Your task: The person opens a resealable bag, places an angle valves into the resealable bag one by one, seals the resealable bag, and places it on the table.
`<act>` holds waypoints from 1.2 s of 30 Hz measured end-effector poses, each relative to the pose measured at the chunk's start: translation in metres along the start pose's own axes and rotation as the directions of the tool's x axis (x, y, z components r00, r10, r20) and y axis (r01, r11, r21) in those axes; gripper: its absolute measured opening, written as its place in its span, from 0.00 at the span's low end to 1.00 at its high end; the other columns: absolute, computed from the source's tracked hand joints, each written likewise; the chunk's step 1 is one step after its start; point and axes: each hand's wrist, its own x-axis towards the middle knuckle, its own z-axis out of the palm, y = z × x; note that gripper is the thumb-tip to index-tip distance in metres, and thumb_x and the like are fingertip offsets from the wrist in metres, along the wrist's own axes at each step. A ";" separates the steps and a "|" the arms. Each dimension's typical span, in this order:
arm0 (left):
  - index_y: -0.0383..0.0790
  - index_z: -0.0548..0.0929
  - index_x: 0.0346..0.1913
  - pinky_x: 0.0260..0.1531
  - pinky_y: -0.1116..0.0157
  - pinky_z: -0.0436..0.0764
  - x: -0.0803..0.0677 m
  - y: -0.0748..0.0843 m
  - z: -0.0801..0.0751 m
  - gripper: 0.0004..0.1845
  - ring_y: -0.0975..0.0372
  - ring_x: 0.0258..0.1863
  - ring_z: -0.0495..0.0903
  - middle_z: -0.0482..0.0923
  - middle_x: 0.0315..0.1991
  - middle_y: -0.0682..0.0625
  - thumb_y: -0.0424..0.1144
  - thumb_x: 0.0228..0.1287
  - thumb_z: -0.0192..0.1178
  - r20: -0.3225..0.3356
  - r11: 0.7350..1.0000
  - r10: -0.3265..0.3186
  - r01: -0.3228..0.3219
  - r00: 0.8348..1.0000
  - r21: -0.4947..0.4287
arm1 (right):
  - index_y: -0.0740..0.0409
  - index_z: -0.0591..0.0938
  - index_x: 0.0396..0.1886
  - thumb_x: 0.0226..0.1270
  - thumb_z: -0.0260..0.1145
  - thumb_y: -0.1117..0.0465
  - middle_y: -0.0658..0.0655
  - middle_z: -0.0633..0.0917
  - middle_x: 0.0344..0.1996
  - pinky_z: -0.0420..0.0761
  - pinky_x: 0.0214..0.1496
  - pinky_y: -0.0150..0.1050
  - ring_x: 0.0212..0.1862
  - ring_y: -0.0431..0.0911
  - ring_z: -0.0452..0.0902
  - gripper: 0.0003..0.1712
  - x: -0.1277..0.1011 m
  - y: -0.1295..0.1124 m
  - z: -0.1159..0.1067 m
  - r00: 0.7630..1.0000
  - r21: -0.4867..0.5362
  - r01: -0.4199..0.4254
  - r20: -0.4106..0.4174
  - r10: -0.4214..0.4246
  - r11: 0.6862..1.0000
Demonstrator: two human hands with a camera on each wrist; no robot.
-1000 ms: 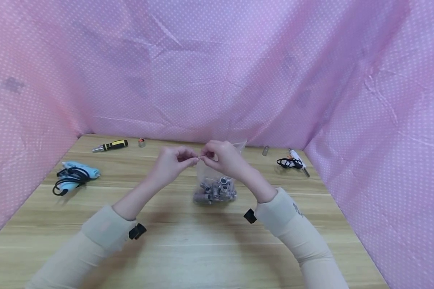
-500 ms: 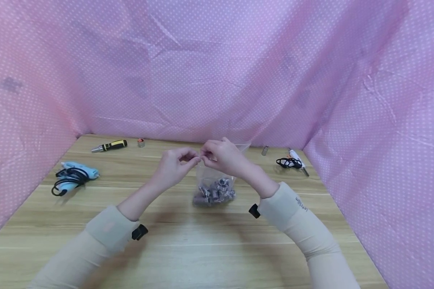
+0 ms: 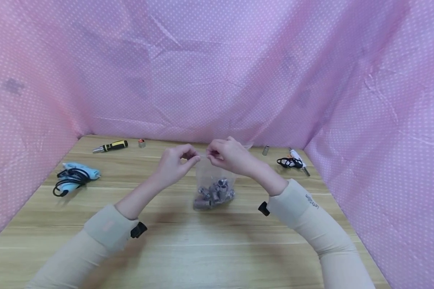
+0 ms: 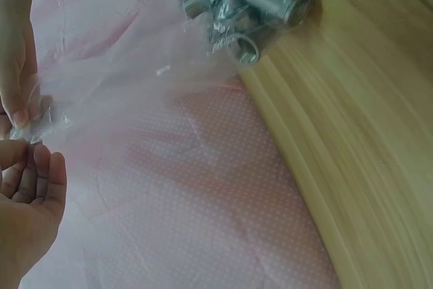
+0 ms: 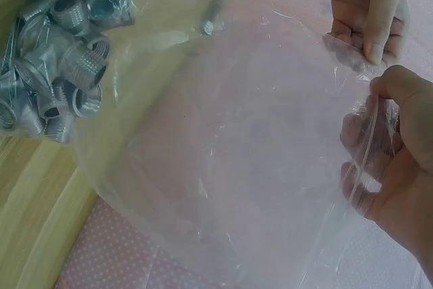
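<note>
Pink dotted cloth backs the tabletop (image 3: 217, 249). Clear bag (image 3: 214, 180) of metal fittings (image 3: 214, 193) sits at its centre. My right hand (image 3: 228, 157) has drifted rightward from my left hand (image 3: 176, 162); both sets of fingers pinch the bag's rim, mouth parting.

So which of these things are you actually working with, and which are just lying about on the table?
In hand:
clear plastic bag, its top edge pinched by the left hand and the right hand
metal threaded fittings inside it

Lying about:
yellow-and-black screwdriver
blue glue gun
white tool with black cord
two small metal pieces near the back edge
</note>
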 end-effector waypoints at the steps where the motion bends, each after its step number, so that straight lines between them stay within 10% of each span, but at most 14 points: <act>1: 0.36 0.82 0.32 0.31 0.62 0.82 0.001 0.001 0.000 0.02 0.63 0.28 0.80 0.82 0.26 0.50 0.33 0.59 0.64 0.011 1.000 -0.001 0.001 1.000 0.010 | 0.54 0.81 0.33 0.61 0.63 0.62 0.46 0.83 0.27 0.69 0.37 0.37 0.29 0.37 0.75 0.02 0.000 0.000 -0.001 1.000 0.001 0.001 -0.005 -0.001 1.000; 14: 0.38 0.82 0.32 0.32 0.66 0.80 0.007 0.003 0.002 0.02 0.63 0.30 0.79 0.82 0.28 0.50 0.29 0.56 0.64 -0.072 0.988 0.153 -0.152 0.986 0.018 | 0.62 0.80 0.30 0.55 0.64 0.68 0.53 0.82 0.26 0.79 0.35 0.25 0.30 0.41 0.77 0.02 0.002 -0.008 -0.007 0.998 0.150 -0.024 -0.050 0.032 0.988; 26: 0.37 0.83 0.32 0.31 0.67 0.79 0.011 0.008 0.000 0.04 0.64 0.30 0.77 0.80 0.28 0.51 0.34 0.58 0.65 0.015 0.993 0.116 -0.116 0.993 0.011 | 0.60 0.80 0.28 0.56 0.65 0.69 0.52 0.80 0.24 0.80 0.31 0.31 0.27 0.40 0.74 0.02 0.000 -0.005 -0.010 0.999 0.172 -0.005 -0.050 0.013 0.985; 36: 0.37 0.84 0.28 0.26 0.70 0.78 0.014 0.009 0.000 0.03 0.65 0.25 0.76 0.80 0.24 0.50 0.28 0.50 0.68 -0.056 0.960 0.281 -0.280 0.958 0.025 | 0.63 0.81 0.28 0.56 0.65 0.69 0.53 0.82 0.24 0.81 0.31 0.32 0.28 0.40 0.75 0.01 -0.007 -0.006 -0.019 0.999 0.187 0.041 -0.040 -0.034 0.981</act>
